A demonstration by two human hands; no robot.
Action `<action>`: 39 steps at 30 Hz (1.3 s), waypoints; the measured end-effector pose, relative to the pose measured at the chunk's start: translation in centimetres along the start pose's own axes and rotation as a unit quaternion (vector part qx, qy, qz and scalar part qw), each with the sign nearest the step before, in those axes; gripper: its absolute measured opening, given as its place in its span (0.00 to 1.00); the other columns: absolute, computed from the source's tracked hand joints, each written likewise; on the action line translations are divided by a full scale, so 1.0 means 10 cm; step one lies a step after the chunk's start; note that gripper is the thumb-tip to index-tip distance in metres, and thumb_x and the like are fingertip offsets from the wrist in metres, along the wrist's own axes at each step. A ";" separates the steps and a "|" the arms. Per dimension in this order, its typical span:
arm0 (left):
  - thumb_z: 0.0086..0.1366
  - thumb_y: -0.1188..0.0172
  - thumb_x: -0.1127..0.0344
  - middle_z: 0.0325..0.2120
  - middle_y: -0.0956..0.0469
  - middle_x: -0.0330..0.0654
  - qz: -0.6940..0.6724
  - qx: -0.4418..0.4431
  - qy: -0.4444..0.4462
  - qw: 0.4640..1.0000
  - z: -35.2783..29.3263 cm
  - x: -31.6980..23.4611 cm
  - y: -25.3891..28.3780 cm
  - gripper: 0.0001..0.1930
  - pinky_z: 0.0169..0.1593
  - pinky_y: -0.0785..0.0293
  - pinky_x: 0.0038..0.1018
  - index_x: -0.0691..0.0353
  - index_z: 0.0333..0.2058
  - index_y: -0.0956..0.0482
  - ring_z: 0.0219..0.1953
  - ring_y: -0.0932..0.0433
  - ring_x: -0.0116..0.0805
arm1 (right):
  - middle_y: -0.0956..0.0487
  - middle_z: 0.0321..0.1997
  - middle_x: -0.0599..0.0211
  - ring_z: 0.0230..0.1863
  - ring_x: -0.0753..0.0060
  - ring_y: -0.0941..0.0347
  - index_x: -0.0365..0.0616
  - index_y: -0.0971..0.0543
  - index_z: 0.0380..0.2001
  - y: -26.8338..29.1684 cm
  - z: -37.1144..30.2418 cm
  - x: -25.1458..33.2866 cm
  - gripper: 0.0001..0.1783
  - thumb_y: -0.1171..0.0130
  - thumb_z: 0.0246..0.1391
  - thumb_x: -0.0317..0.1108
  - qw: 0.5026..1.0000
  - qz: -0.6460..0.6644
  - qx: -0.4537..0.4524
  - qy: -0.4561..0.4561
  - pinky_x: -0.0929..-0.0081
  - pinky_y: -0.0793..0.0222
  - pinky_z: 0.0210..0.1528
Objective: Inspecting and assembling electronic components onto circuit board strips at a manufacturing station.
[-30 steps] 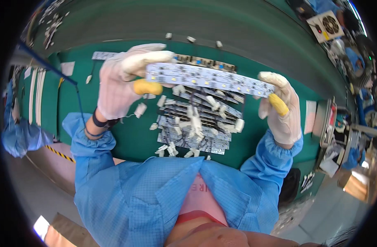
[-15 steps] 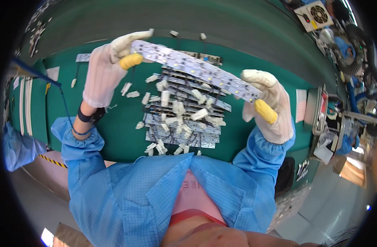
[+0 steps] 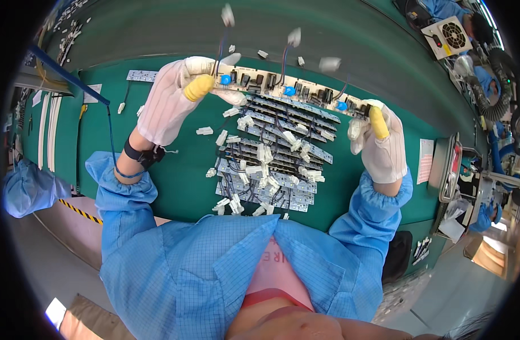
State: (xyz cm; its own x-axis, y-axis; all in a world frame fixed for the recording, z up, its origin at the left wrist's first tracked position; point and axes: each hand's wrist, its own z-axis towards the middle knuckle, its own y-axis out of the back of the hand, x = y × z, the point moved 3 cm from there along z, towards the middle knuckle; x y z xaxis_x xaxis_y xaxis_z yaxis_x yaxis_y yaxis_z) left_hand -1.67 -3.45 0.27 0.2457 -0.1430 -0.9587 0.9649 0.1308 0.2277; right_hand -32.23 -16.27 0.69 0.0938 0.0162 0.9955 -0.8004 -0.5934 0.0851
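A long narrow circuit board [image 3: 274,86] spans the gap between my two gloved hands, its component side with blue round parts facing me. My left hand [image 3: 178,96] pinches the left end, a yellow cot on its thumb. The right end is gripped by my right hand [image 3: 383,139], which also has a yellow-covered thumb. Wires with blurred white connectors [image 3: 294,37] stick up from the board's far edge. Below it lies a stack of similar boards [image 3: 265,195], overlapping in rows, with many white plugs [image 3: 264,153] strewn on top.
The stack rests on a green mat [image 3: 180,198]. A lone board strip [image 3: 141,75] lies at the far left. A blue cord [image 3: 70,73] runs to my left wrist strap [image 3: 141,154]. To the right are a printed sheet [image 3: 425,161], a metal tray [image 3: 444,167] and a fan unit [image 3: 447,35].
The board has been turned over: its white face with small yellow squares showed before, and now the component side shows. Its connectors have swung up. Both hands still hold it.
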 end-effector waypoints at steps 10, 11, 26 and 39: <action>0.64 0.47 0.74 0.38 0.18 0.40 0.093 -0.111 0.032 0.989 0.05 0.09 0.01 0.12 0.43 0.30 0.21 0.64 0.45 0.20 0.35 0.24 0.25 | 0.25 0.24 0.65 0.20 0.77 0.30 0.37 0.26 0.45 -0.10 -0.07 0.11 0.37 0.39 0.50 0.63 0.994 0.059 0.087 0.040 0.83 0.35 0.19; 0.64 0.47 0.74 0.38 0.18 0.40 0.084 -0.103 0.025 0.991 0.02 0.06 0.00 0.12 0.43 0.30 0.21 0.64 0.45 0.20 0.35 0.24 0.25 | 0.25 0.24 0.64 0.19 0.77 0.30 0.38 0.26 0.45 -0.09 -0.08 0.07 0.34 0.41 0.53 0.61 0.991 0.073 0.092 0.057 0.83 0.35 0.18; 0.71 0.53 0.51 0.41 0.22 0.40 -0.172 -0.025 0.023 0.984 0.07 0.11 0.02 0.24 0.52 0.35 0.26 0.67 0.52 0.29 0.43 0.27 0.28 | 0.25 0.37 0.66 0.31 0.79 0.32 0.39 0.28 0.50 -0.28 0.15 0.05 0.26 0.35 0.49 0.38 0.985 0.130 0.109 0.034 0.82 0.36 0.34; 0.55 0.36 0.70 0.47 0.23 0.40 0.511 -0.304 -0.024 0.804 -0.17 0.75 1.30 0.17 0.56 0.32 0.38 0.50 0.44 0.20 0.53 0.29 0.45 | 0.24 0.31 0.59 0.32 0.51 0.27 0.49 0.25 0.40 -0.18 0.81 -0.60 0.17 0.40 0.45 0.21 0.883 -0.389 -0.058 0.257 0.65 0.30 0.38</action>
State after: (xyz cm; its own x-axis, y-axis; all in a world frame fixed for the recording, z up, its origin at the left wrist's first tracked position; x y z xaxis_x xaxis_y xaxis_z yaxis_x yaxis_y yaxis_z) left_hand 12.52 -1.16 -4.23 0.8978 0.3089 -0.3141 0.0372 0.6574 0.7527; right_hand -26.54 -21.83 -5.83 0.3839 0.7636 0.5192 -0.6704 -0.1562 0.7254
